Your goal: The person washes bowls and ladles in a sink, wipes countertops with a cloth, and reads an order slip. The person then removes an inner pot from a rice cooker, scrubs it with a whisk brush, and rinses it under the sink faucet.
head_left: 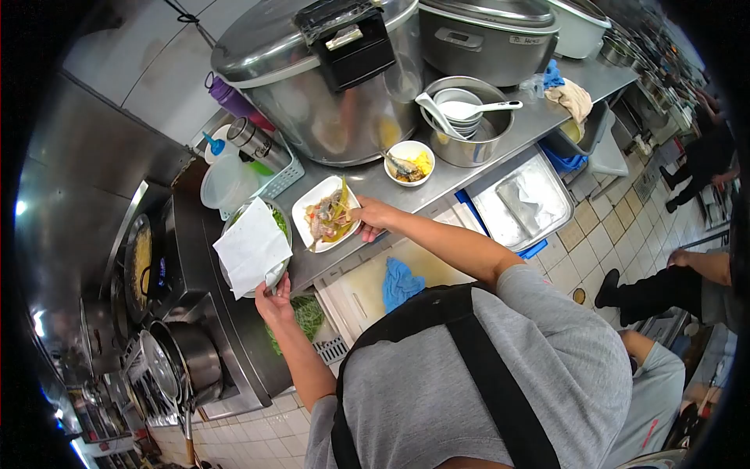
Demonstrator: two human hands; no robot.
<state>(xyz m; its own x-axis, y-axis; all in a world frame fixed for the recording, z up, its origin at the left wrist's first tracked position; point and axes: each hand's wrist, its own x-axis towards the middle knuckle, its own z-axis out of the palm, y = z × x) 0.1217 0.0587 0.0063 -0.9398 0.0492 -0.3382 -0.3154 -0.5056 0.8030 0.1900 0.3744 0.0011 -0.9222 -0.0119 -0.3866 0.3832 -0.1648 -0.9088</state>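
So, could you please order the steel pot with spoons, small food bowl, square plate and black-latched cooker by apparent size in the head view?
Largest to smallest:
black-latched cooker
steel pot with spoons
square plate
small food bowl

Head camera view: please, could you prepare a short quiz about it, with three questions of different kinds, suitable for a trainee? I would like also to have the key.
1. True or false: the person's right hand touches the white dish of food.

2. What partly covers the leafy greens beside that dish?
A) a metal lid
B) a white sheet
C) a ladle

3. Fill in the missing colour: the cloth on the cutting board is ____.

Key: 1. true; 2. B; 3. blue
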